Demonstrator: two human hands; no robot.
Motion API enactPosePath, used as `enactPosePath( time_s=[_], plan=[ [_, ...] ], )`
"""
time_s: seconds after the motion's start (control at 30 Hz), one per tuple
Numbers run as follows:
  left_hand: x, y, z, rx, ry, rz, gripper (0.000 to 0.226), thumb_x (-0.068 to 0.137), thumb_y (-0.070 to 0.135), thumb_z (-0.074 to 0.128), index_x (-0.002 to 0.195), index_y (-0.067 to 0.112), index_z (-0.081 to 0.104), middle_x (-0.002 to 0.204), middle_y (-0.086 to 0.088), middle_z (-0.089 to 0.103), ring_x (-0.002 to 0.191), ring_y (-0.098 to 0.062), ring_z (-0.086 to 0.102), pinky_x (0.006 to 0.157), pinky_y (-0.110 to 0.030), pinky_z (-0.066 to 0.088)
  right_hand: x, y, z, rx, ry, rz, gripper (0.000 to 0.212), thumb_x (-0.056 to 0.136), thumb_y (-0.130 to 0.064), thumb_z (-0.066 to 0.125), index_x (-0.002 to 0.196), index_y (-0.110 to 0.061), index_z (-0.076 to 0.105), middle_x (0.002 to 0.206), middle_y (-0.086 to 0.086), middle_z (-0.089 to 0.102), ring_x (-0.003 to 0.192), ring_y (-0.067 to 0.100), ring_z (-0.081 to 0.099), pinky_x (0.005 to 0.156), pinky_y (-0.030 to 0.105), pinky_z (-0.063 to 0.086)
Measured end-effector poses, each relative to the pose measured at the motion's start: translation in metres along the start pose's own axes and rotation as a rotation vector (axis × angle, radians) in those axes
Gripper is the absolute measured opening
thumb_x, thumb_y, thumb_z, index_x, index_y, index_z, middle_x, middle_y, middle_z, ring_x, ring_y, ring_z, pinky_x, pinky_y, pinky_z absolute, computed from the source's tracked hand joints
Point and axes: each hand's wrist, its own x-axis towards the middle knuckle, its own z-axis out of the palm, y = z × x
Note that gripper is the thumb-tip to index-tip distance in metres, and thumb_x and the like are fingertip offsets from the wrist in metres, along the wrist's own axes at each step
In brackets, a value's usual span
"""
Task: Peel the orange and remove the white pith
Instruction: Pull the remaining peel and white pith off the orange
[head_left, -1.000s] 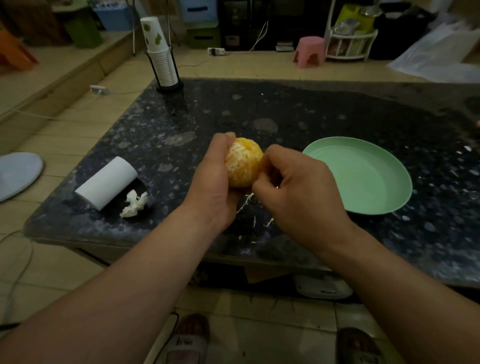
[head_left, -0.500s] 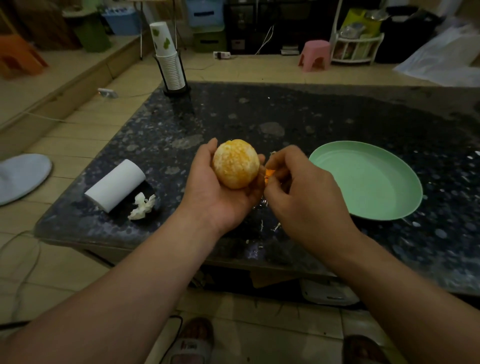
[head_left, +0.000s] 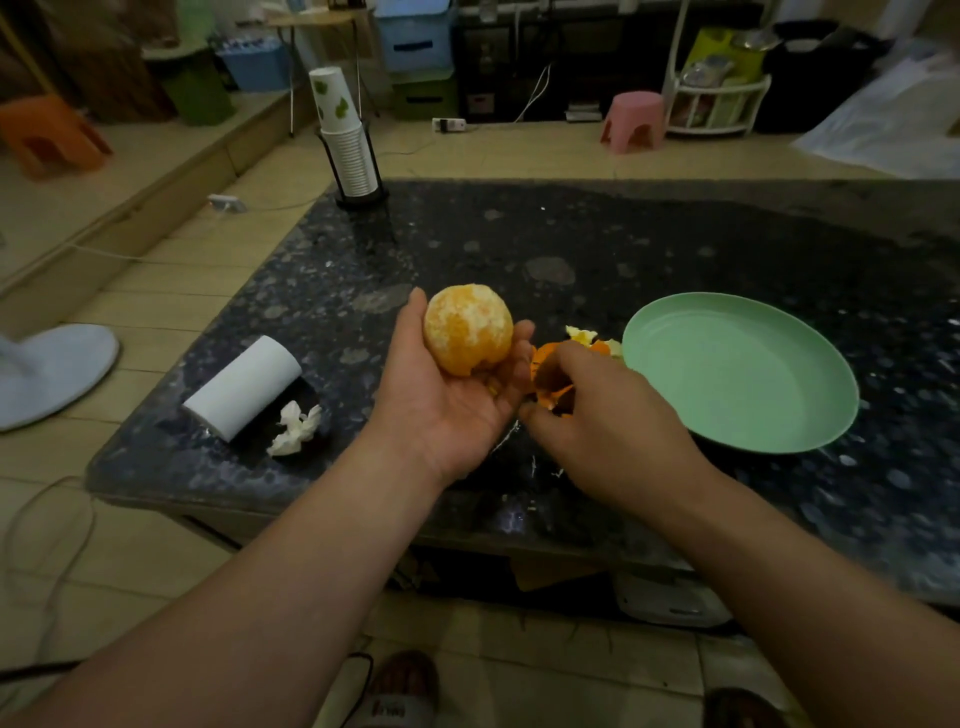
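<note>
The peeled orange (head_left: 467, 327), still flecked with white pith, sits in the upturned palm of my left hand (head_left: 447, 400), thumb and fingers curled round it. My right hand (head_left: 602, 415) is lower, close to the dark stone table (head_left: 519, 234), its fingers curled round orange peel pieces (head_left: 548, 379). More peel scraps (head_left: 587, 338) lie just beyond it, beside the green plate (head_left: 737, 369). Small white pith bits (head_left: 535, 467) speckle the table under my hands.
A white paper roll (head_left: 244, 384) and a crumpled tissue (head_left: 296, 428) lie at the left of the table. A stack of paper cups (head_left: 345, 140) in a black holder stands at the far left corner. My slippered feet (head_left: 400, 686) show below the table's front edge.
My right hand came off the orange and dropped toward the table with peel in its fingers. My left hand turned the orange upward and opened more under it.
</note>
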Motion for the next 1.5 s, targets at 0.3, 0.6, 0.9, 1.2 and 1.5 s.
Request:
enactPosePath(
  time_s=[0.3,0.6,0.9,1.2,1.5],
  plan=[
    [-0.002,0.000,0.001,0.137,0.026,0.024,0.085,0.092,0.084,0.050,0.119,0.007,0.075,0.115,-0.019,0.079,0.079,-0.022,0.069,0.072,-0.031,0.059,0.004,-0.002,-0.006,0.167,0.224,-0.046,0.016,0.099,-0.041,0.066,0.087,-0.030,0.067,0.085,-0.012,0.066,0.080,0.007,0.062,0.072,0.042,0.056],
    [-0.006,-0.007,0.005,0.198,0.068,-0.026,0.090,0.090,0.088,0.047,0.130,0.012,0.076,0.121,-0.016,0.078,0.120,-0.032,0.073,0.108,-0.044,0.054,-0.002,-0.011,-0.010,0.260,0.254,-0.129,0.014,0.093,-0.036,0.077,0.104,-0.032,0.069,0.096,-0.015,0.066,0.087,0.007,0.062,0.073,0.040,0.058],
    [-0.012,-0.009,0.009,0.298,0.063,-0.003,0.085,0.092,0.085,0.048,0.119,0.011,0.079,0.115,-0.015,0.080,0.105,-0.030,0.078,0.094,-0.043,0.061,-0.003,-0.011,-0.011,0.173,0.297,-0.180,0.016,0.093,-0.043,0.074,0.099,-0.031,0.066,0.091,-0.015,0.063,0.082,0.006,0.060,0.069,0.034,0.056],
    [-0.017,-0.013,0.014,0.378,0.091,0.052,0.079,0.090,0.082,0.057,0.129,0.017,0.074,0.116,-0.012,0.081,0.101,-0.026,0.078,0.093,-0.042,0.063,-0.004,-0.008,-0.012,-0.002,0.333,-0.240,0.011,0.099,-0.035,0.066,0.096,-0.025,0.069,0.087,-0.011,0.064,0.075,0.010,0.058,0.063,0.038,0.055],
    [-0.015,-0.015,0.015,0.352,0.063,-0.002,0.081,0.089,0.082,0.058,0.131,0.015,0.075,0.120,-0.014,0.079,0.122,-0.033,0.072,0.112,-0.054,0.052,-0.005,-0.008,-0.013,0.013,0.398,-0.263,0.010,0.093,-0.028,0.065,0.086,-0.023,0.061,0.080,-0.010,0.058,0.070,0.011,0.052,0.057,0.037,0.050]
  ],
)
